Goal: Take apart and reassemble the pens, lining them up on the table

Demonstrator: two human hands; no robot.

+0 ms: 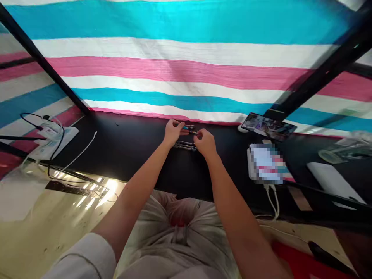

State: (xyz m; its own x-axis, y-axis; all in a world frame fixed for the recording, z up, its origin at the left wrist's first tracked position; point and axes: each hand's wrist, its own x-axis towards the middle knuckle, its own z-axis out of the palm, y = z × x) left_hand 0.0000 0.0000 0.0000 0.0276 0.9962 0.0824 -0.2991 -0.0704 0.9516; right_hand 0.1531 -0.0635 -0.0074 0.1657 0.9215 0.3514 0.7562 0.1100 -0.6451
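Both of my hands are over the black tabletop, a short distance apart. A slim pen (192, 131) with a blue part spans the gap between them. My left hand (173, 133) has its fingers closed around the blue end. At the other end, the fingertips of my right hand (205, 143) are pinched together on the pen. Just below the hands, several dark pens (185, 145) lie side by side on the table. Another pen-like piece (190, 126) shows behind the held one; whether it lies on the table or is in my left hand, I cannot tell.
The black table (130, 143) backs onto a striped cloth (186, 69). To the right are a propped phone (267, 126), a blurred-out device (266, 163) with white cables, and a white box (334, 180). At left lie a white cable (83, 151) and papers (62, 141).
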